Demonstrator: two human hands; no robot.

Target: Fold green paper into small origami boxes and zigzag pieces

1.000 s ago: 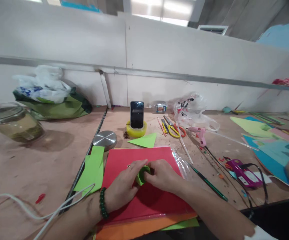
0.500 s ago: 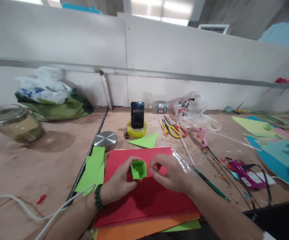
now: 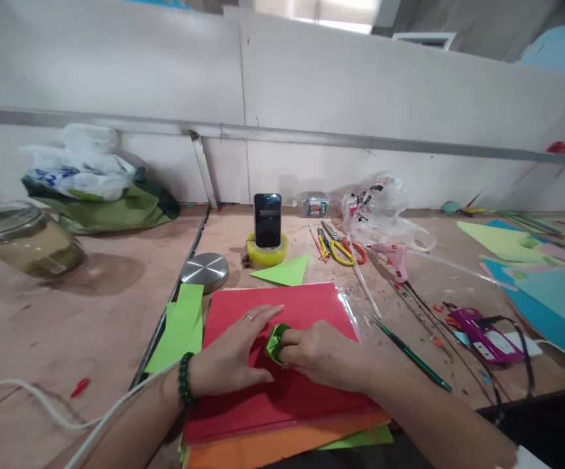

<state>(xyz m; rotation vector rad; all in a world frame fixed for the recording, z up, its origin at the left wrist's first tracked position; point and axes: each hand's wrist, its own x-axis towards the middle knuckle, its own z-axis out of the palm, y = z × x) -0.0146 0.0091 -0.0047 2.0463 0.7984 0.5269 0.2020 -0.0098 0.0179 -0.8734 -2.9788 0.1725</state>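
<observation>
the small green paper cup is over the red sheet, between the hands, its long axis unclear: the right hand, nearer, grips its right side; the left hand spreads open just left.

Green paper form partly occluded by right hand; glass jar cropped at left edge; phone screen content illegible.
</observation>
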